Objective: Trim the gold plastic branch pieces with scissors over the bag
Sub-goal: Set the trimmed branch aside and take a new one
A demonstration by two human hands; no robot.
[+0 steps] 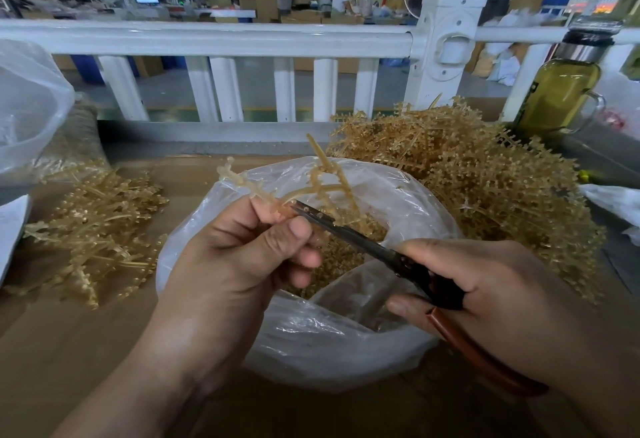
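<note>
Right hand (491, 295): grips the scissors (349, 231) by the handles, blade tips at the stem.
Left hand (239, 257): pinches the gold branch piece (327, 164) above the bag.
Bag (346, 351): open on the bench (69, 351), trimmings inside.
Far right: large gold pile (485, 167).

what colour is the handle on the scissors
Reddish-brown; the scissors handle sticks out from the right hand, best seen in the head view.

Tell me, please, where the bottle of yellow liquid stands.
The bottle stands far right in the head view, against the white railing, just behind the large pile of gold branches.
</note>
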